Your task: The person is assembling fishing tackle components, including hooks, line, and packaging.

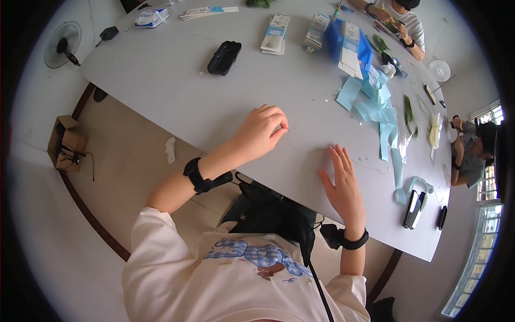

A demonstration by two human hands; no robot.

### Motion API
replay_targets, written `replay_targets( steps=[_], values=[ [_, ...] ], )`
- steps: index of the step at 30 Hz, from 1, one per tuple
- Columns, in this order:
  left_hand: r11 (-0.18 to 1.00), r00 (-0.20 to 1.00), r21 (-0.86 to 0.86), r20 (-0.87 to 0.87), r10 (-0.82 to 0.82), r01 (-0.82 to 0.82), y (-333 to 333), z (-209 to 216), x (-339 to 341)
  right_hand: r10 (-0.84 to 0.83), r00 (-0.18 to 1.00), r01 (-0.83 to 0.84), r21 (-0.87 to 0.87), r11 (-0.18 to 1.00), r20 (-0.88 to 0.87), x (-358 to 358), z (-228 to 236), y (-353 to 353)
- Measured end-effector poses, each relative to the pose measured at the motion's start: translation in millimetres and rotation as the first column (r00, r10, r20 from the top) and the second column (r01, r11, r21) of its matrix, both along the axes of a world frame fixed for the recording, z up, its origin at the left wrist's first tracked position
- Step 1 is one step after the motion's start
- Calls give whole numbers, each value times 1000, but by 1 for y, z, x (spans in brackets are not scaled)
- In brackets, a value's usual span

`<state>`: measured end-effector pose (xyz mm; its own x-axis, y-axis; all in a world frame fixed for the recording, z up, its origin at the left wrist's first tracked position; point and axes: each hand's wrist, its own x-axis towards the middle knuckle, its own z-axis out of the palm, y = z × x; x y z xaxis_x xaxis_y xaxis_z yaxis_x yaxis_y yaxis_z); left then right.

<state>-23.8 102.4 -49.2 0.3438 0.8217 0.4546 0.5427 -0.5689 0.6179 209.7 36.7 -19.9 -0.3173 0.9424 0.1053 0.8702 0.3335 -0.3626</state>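
My left hand (261,130) rests on the grey table (177,91) with thumb and fingertips pinched together, apparently on a thin clear thread that runs across the tabletop; the thread is too faint to follow. My right hand (341,182) lies flat on the table with its fingers spread, holding nothing. Both wrists carry black bands. Light blue ribbon strips (378,102) lie beyond my right hand.
A black stapler (414,208) and a black pen-like object (441,217) lie near the right edge. A black case (224,57), stacks of printed cards (276,34) and blue packets (348,45) sit farther off. Other people work at the far end and the right side. A fan (63,44) stands on the floor.
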Motion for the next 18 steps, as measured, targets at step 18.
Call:
replay_targets(
  steps=[18],
  values=[
    [971, 999, 241, 36, -23, 13, -37, 44, 3, -184, 505, -246, -345, 906, -843, -57, 18, 23]
  ],
)
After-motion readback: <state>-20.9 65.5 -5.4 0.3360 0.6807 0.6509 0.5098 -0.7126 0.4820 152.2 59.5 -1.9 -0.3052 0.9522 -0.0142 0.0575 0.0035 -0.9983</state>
